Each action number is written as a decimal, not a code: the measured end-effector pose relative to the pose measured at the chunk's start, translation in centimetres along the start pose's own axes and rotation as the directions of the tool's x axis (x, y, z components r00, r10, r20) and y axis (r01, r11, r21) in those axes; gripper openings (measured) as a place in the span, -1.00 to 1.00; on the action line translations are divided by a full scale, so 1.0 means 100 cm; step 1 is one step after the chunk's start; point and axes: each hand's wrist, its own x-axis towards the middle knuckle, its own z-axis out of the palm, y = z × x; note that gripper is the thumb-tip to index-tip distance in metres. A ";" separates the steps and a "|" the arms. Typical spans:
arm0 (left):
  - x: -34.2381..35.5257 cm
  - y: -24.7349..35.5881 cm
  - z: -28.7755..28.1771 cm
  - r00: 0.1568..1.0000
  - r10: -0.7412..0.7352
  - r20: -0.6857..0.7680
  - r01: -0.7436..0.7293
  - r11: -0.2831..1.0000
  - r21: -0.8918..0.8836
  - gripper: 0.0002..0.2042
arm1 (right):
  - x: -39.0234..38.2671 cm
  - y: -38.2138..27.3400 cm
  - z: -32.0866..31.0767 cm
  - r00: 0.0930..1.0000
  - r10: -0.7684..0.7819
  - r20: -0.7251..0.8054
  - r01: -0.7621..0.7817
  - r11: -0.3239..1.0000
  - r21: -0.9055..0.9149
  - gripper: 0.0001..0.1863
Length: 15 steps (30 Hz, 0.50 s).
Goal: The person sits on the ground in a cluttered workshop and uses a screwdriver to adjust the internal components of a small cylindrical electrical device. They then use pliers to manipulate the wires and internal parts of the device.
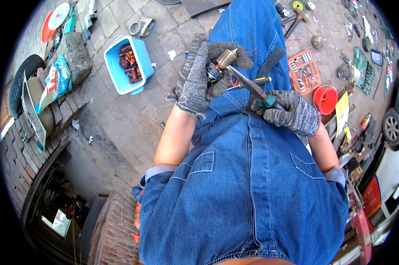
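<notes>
My left hand (191, 73), in a grey knitted glove, is closed around a small motor armature (227, 58) with a copper-coloured core and a dark end. My right hand (292, 111), gloved alike, grips a pair of pliers (249, 84) by its dark and green handles. The pliers' tip points at the armature and lies close to it; whether they touch I cannot tell. Beneath the pliers, a yellow-and-black handled tool (263, 81) rests across my lap. A dark flat metal piece (271, 62) lies on my denim-covered thigh.
On the paving at left stands a light-blue tub (143, 57) holding copper-coloured windings. To the right are an orange socket case (308, 86), a red bucket (326, 98), a hammer (300, 17) and a green tool case (364, 73). A tyre (25, 73) and stones lie far left; a white car (391, 163) stands right.
</notes>
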 end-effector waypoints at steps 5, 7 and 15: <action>0.001 -0.001 0.001 0.998 -0.046 -0.037 0.044 0.997 -0.064 -0.45 | 0.000 0.002 -0.003 1.000 0.026 0.008 -0.026 0.999 -0.026 -0.69; 0.001 0.002 0.001 0.999 -0.031 0.012 0.031 0.996 -0.078 -0.45 | 0.000 0.002 -0.003 1.000 0.015 0.015 -0.014 0.999 -0.046 -0.69; 0.001 0.003 0.012 1.000 0.016 -0.024 -0.018 0.996 -0.091 -0.50 | 0.000 0.001 -0.003 0.999 -0.005 -0.047 -0.004 0.985 -0.175 -0.76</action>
